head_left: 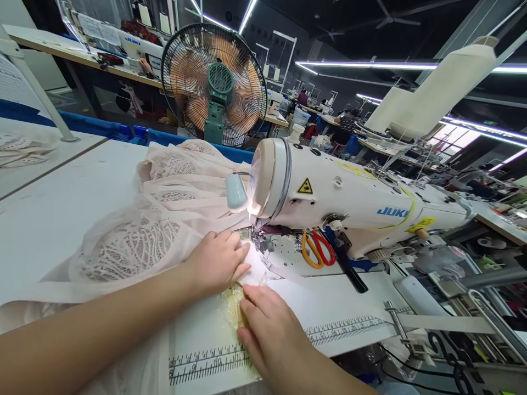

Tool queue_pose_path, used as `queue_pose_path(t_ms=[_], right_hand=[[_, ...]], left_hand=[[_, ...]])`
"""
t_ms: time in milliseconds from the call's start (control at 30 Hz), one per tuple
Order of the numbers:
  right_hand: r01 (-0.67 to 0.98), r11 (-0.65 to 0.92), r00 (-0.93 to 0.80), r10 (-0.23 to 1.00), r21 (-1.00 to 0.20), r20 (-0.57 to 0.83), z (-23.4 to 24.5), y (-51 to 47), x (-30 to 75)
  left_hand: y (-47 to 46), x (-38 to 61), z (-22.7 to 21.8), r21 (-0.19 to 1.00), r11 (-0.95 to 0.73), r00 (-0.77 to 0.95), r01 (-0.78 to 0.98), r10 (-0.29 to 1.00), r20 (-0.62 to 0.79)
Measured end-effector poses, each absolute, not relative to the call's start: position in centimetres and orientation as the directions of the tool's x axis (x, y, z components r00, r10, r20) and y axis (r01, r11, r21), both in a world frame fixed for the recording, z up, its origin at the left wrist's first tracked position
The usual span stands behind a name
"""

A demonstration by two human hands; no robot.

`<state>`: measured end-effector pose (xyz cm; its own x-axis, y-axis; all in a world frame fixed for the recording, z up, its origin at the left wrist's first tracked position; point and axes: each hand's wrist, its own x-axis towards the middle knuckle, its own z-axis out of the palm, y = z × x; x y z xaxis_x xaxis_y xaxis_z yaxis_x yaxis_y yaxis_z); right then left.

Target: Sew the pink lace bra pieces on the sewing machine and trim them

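Note:
My left hand (218,260) lies on pale lace fabric (127,247), just left of the needle and presser foot (256,237). Its fingers are stretched over the cloth, with thumb and forefinger apart. Nearer to me, my right hand (274,323) has its thumb and fingers closed on the fabric edge, beside a yellowish patch (233,307) on the bed. A white JUKI sewing machine (341,186) stands over the work, its lamp lighting the cloth under the needle. The fabric between my hands is partly covered by the fingers.
Orange- and red-handled scissors (319,249) lie on the machine bed, beside a black bar-shaped tool (352,269). A ruler strip (349,329) runs along the front edge. Behind the table stands a large fan (216,82); thread cones (444,90) lean at upper right.

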<state>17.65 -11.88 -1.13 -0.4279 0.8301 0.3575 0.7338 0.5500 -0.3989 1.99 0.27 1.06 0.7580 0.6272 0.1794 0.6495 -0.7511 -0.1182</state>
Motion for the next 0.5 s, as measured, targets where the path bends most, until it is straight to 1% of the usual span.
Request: queue_pose_path(t_ms=[167, 500], right_hand=[[0.748, 0.527, -0.403, 0.843, -0.403, 0.355, -1.4, -11.6, 17.3], [0.764, 0.515, -0.363, 0.841, -0.388, 0.4, -2.2, -12.2, 16.8]], left_hand=[[0.8, 2.1, 1.3, -0.113, -0.76, 0.767, 0.64, 0.623, 0.155], [1.3, 2.0, 0.9, -0.007, -0.76, 0.753, 0.649, 0.641, 0.149]])
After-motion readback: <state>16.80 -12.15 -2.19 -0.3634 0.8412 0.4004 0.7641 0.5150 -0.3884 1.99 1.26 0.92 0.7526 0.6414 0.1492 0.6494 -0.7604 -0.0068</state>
